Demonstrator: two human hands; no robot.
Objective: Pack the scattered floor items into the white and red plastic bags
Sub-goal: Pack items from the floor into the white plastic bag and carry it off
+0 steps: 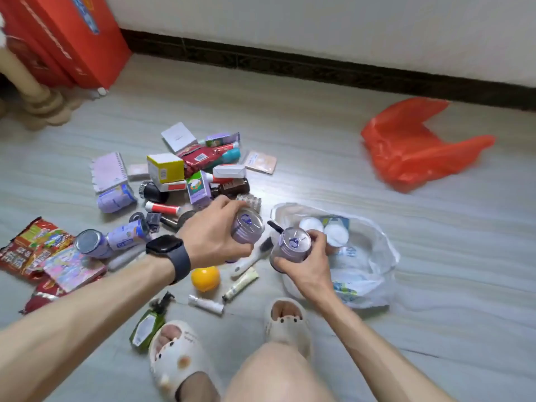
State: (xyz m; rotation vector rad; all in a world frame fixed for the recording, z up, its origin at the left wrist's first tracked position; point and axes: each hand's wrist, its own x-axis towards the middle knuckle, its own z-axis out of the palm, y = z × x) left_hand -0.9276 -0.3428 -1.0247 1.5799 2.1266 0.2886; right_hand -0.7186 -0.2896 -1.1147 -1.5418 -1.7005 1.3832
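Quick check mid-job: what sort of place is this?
Probably a room in a home: grey wood-look floor with a dark skirting board under a white wall, a turned furniture leg beside red boxes, and the person wears house slippers.

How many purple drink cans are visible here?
5 purple metal cans: one in the left hand, one in the right hand, three on the floor at left. The white plastic bag may hide more.

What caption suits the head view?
Left hand grips one purple can, right hand a second can, by the white bag.
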